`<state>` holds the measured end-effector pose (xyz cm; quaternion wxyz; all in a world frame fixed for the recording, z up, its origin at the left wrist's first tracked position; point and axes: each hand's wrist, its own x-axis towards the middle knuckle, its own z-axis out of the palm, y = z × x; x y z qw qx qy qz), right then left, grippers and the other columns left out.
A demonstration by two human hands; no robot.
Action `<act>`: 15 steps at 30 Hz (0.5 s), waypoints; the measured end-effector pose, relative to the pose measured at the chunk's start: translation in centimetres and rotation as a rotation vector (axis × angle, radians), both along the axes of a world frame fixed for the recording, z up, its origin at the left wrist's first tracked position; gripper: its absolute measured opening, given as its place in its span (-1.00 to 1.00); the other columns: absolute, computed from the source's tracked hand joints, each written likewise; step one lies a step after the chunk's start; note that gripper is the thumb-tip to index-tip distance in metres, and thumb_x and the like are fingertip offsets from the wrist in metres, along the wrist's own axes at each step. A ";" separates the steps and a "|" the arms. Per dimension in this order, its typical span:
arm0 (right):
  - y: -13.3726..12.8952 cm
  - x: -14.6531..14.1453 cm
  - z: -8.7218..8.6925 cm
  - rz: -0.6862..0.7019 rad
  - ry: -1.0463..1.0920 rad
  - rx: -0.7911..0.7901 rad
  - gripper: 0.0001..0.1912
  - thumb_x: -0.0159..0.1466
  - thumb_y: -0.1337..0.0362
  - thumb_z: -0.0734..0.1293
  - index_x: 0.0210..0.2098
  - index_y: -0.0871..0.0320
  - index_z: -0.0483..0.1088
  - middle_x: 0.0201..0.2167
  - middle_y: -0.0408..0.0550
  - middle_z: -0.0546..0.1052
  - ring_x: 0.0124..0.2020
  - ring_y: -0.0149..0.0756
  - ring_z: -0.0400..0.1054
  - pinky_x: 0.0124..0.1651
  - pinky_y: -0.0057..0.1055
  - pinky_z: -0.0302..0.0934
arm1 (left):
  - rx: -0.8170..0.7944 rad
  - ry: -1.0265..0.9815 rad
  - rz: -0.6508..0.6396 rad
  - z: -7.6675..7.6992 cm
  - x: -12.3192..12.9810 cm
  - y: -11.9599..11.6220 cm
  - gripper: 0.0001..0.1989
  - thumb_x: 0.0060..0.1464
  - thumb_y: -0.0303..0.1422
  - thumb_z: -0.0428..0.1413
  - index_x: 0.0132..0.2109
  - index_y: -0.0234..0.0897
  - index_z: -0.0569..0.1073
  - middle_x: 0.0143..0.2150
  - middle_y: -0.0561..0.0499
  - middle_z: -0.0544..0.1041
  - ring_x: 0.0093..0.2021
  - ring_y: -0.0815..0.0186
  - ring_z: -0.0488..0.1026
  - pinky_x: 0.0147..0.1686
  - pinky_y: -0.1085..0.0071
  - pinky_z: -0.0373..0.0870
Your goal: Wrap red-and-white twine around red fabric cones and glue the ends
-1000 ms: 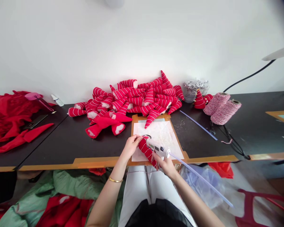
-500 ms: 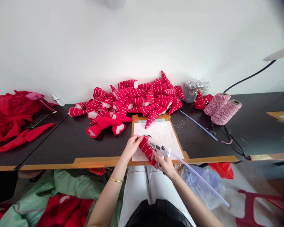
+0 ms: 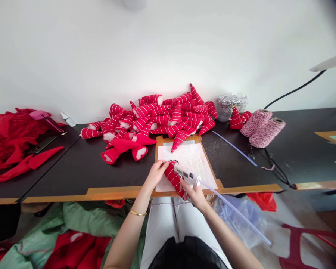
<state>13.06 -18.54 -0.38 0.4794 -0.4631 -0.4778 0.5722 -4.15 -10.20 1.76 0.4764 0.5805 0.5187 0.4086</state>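
Note:
Between my hands is a red stuffed cone wound with red-and-white twine, lying slantwise over the front edge of a white sheet. My left hand pinches its upper end. In my right hand is a white hot glue gun, its front end over the top of the cone. A long, pale glue stick trails from the back of the gun toward the lower right. The gun hides its nozzle tip and part of the cone.
Behind the sheet lies a heap of twine-wrapped cones, with plain red cones in front. To the right are a loose glue stick, twine spools and a tub of silvery bits. Red fabric covers the far left.
Both hands keep nearly the same hold on the cone and the glue gun. The gun has shifted very slightly left; the whole view has drifted a little.

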 end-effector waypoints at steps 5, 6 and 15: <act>0.0 0.0 -0.4 -0.019 -0.004 -0.008 -0.41 0.21 -0.29 0.32 -0.55 0.12 0.31 -0.70 -0.15 0.36 -0.76 -0.44 0.16 -0.69 -0.46 0.03 | -0.008 0.008 -0.008 0.1 0.1 0.0 -0.57 0.05 0.07 0.17 -0.36 -0.26 0.50 -0.52 0.05 0.46 -0.42 0.25 0.41 -0.40 0.39 0.30; 0.0 -0.1 -0.5 -0.021 -0.003 -0.014 -0.40 0.20 -0.30 0.32 -0.56 0.12 0.30 -0.70 -0.16 0.35 -0.76 -0.45 0.16 -0.69 -0.46 0.03 | -0.012 0.007 -0.011 0.2 0.1 0.0 -0.56 0.05 0.07 0.17 -0.36 -0.26 0.50 -0.52 0.05 0.46 -0.42 0.25 0.41 -0.40 0.39 0.30; 0.0 -0.3 -0.9 -0.054 -0.004 -0.036 -0.39 0.16 -0.34 0.33 -0.54 0.09 0.27 -0.74 -0.20 0.30 -0.76 -0.43 0.16 -0.70 -0.46 0.04 | -0.023 0.002 -0.015 0.0 0.0 0.1 -0.57 0.05 0.06 0.17 -0.35 -0.26 0.50 -0.52 0.05 0.46 -0.42 0.25 0.41 -0.40 0.39 0.30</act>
